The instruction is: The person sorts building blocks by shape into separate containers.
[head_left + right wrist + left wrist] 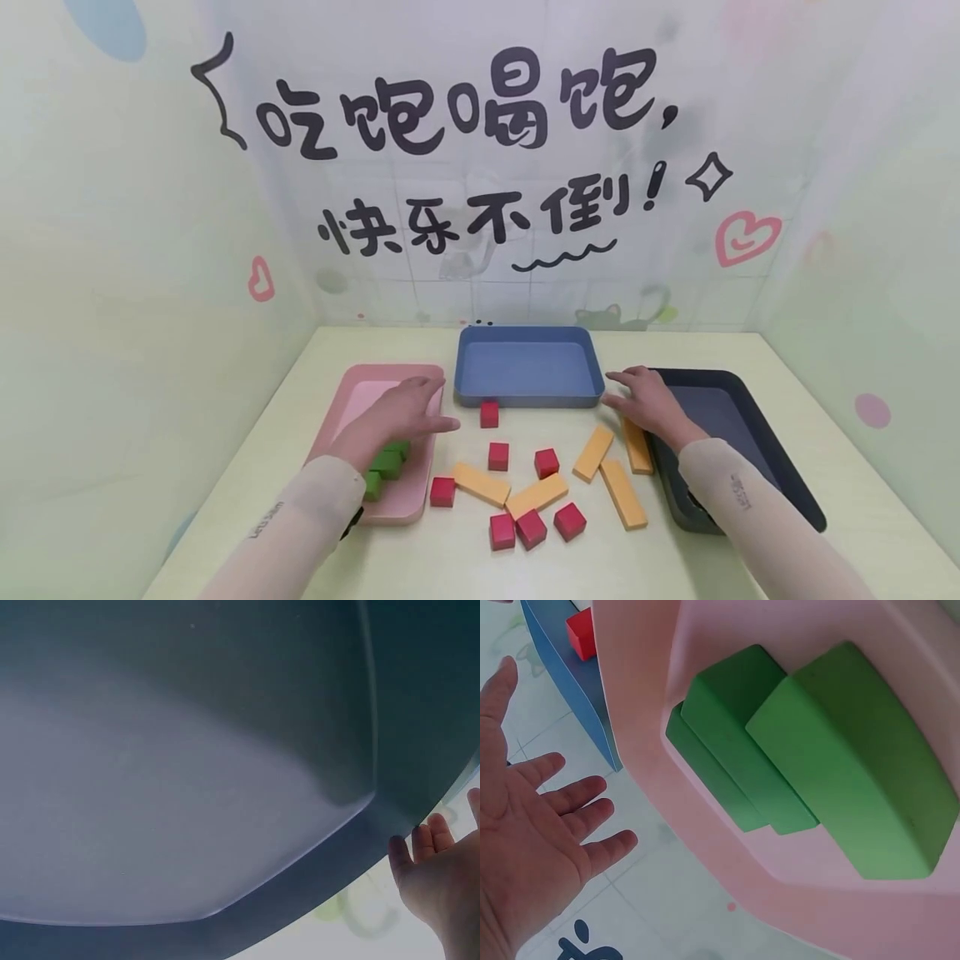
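Note:
My left hand hovers over the pink tray, fingers spread and holding nothing. Inside that tray lie green blocks, partly hidden by the hand in the head view. My right hand is between the blue tray and the dark tray, its fingers extended towards the blue tray's right corner with nothing in them. Close below it is a yellow block, its upper end covered by the hand. The right wrist view shows the dark tray's bare floor beside that hand.
Several red cubes and yellow blocks are scattered across the pale table between the trays. One red cube sits at the blue tray's front wall. A printed wall covering stands behind the table.

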Demonstrator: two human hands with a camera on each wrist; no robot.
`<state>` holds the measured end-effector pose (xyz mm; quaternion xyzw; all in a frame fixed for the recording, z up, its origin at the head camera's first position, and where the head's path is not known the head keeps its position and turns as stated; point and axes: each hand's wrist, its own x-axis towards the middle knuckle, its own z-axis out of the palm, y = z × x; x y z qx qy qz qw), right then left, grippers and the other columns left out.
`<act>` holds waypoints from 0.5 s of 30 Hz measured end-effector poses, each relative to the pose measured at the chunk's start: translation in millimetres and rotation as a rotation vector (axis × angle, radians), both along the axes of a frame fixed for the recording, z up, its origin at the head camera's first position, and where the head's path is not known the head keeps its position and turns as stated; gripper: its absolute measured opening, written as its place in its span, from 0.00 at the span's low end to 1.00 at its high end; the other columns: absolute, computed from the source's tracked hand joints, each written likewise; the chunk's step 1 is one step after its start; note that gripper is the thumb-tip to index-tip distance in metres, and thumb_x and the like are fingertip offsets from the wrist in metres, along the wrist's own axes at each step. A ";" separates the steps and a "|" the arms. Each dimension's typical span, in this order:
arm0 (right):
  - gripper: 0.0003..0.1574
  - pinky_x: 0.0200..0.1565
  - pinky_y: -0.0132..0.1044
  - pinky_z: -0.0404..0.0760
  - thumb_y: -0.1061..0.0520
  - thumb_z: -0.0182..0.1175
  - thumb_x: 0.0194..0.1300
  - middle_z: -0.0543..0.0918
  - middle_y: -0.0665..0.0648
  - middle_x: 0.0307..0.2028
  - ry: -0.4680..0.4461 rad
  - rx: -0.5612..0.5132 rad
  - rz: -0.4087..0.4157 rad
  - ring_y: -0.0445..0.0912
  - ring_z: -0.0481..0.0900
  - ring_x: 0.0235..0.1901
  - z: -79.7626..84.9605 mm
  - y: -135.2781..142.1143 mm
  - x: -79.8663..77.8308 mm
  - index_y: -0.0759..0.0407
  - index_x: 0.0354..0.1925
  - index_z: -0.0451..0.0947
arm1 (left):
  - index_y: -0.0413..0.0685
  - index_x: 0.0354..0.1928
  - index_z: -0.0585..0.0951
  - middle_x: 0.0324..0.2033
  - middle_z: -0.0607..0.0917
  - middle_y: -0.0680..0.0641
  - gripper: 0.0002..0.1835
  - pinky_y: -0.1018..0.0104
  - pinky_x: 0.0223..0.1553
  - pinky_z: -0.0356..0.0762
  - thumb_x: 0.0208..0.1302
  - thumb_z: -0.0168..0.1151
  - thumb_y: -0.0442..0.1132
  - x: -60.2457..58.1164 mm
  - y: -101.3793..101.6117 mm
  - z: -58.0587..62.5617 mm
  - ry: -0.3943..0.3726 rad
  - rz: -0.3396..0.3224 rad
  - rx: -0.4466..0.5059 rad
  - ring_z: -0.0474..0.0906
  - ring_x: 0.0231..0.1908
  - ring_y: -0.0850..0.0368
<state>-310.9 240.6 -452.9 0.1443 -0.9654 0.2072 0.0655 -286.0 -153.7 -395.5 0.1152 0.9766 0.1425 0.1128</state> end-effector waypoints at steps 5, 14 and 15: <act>0.33 0.50 0.57 0.65 0.46 0.60 0.58 0.69 0.71 0.50 0.006 -0.020 -0.002 0.64 0.65 0.50 2.1 -4.4 -2.6 0.63 0.56 0.71 | 0.55 0.68 0.58 0.66 0.57 0.47 0.52 0.49 0.59 0.57 0.42 0.59 0.72 -0.6 0.7 -1.4 0.010 0.001 -0.009 0.53 0.64 0.48; 0.33 0.51 0.57 0.64 0.46 0.59 0.59 0.69 0.71 0.52 -0.028 -0.002 0.006 0.64 0.65 0.52 7.7 -9.1 -4.4 0.65 0.56 0.71 | 0.55 0.68 0.58 0.66 0.57 0.47 0.52 0.47 0.58 0.57 0.42 0.60 0.71 -2.4 1.5 -4.4 -0.008 0.014 -0.004 0.52 0.64 0.47; 0.33 0.51 0.57 0.64 0.45 0.59 0.59 0.69 0.70 0.52 -0.027 0.006 0.003 0.64 0.65 0.52 7.6 -8.8 -4.5 0.64 0.56 0.71 | 0.55 0.68 0.58 0.66 0.57 0.47 0.52 0.47 0.58 0.57 0.42 0.60 0.71 -2.4 2.0 -5.0 -0.008 0.013 -0.005 0.52 0.64 0.47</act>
